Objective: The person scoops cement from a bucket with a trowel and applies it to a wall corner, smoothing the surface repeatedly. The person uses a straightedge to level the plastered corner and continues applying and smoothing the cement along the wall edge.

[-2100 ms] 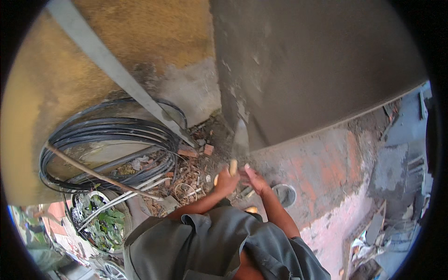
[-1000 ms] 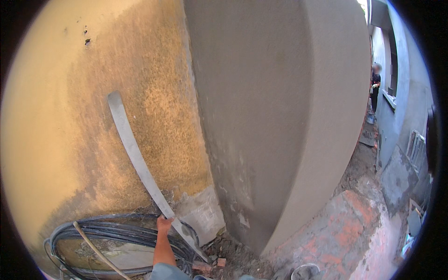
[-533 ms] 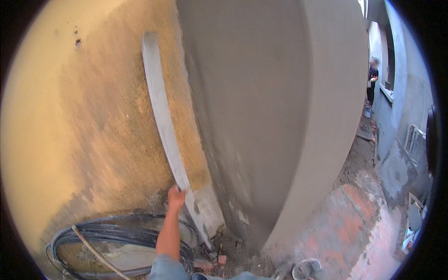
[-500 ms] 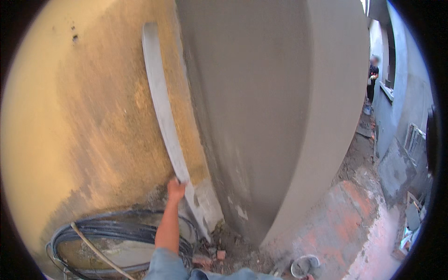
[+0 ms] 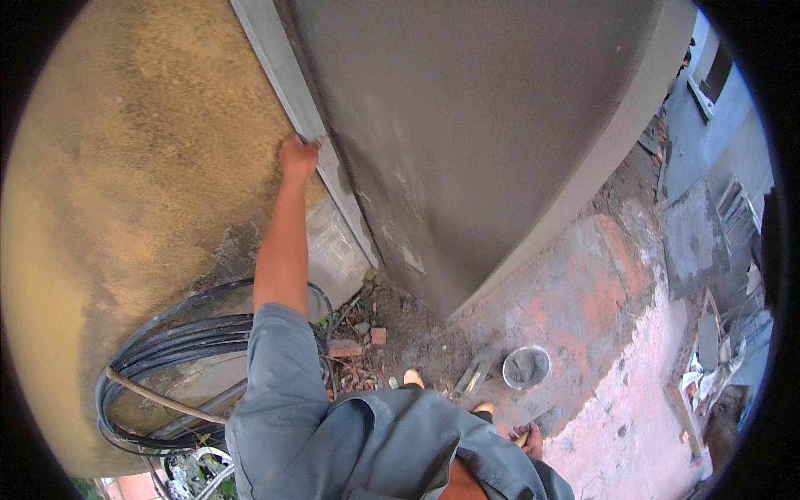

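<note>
My left hand (image 5: 300, 158) is closed on the edge of a long, pale grey straightedge (image 5: 287, 83). The bar leans along the seam between the yellow wall and the smooth grey plastered wall (image 5: 475, 125). Its lower end meets the ground by the wall's foot, and its top runs out of view. Low in the picture, close to my body, my right hand (image 5: 532, 442) grips a trowel (image 5: 547, 418) by a light handle, its grey blade pointing up and right. Just beyond that hand stands a bucket (image 5: 527, 384) with grey mortar in it.
Coiled black hose (image 5: 179, 337) and a wooden stick (image 5: 162, 394) lie at the left by the stained yellow wall (image 5: 167, 150). Brick pieces (image 5: 343, 347) and rubble litter the wall's foot. Boards (image 5: 698, 237) and debris line the right side. A flat wooden tool (image 5: 475, 372) lies near my feet.
The view has tilted down. The straightedge has shifted right, over to the edge of the grey plaster, with my left hand still on it. My right hand and the trowel now show clearly.
</note>
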### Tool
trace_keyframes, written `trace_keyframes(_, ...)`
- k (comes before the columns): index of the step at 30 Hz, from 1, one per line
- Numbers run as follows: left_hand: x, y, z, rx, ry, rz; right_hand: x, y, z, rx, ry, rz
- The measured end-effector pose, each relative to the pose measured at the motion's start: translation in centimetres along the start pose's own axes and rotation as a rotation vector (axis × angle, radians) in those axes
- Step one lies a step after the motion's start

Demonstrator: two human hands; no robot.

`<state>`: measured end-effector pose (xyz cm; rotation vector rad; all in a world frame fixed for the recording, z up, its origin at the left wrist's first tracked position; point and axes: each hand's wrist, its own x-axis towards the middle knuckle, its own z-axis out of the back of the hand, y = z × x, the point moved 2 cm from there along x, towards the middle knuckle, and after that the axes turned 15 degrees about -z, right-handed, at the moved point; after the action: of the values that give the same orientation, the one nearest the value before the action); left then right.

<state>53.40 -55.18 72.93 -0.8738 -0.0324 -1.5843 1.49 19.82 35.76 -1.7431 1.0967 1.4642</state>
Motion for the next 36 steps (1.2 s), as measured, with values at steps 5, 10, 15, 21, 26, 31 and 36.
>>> trace_keyframes(5,0.0,0.7,-3.5,-0.031,-0.021,-0.060,-0.8,-1.4,1.1,0.013,-0.206,0.006)
trace_keyframes(10,-0.7,5.0,-7.2,-0.083,0.066,0.034,-0.9,-1.5,0.6,-0.012,-0.216,-0.063)
trace_keyframes(15,-5.3,6.0,-11.0,-0.146,0.005,0.045,-2.0,0.1,-1.2,-0.079,-0.182,-0.034)
trace_keyframes(21,-8.1,6.4,-13.6,0.077,0.098,0.102,-4.0,2.7,-5.0,-0.147,-0.214,0.023)
trace_keyframes(26,-8.3,9.0,-15.5,-0.126,0.013,0.083,-4.5,3.1,-6.2,-0.162,-0.191,0.037)
trace_keyframes(31,-7.4,8.9,-14.5,-0.202,-0.019,-0.027,-4.0,2.5,-5.7,-0.203,-0.201,-0.001)
trace_keyframes(36,-6.8,7.6,-12.4,-0.244,0.041,0.028,-4.2,2.1,-3.9,-0.234,-0.271,-0.026)
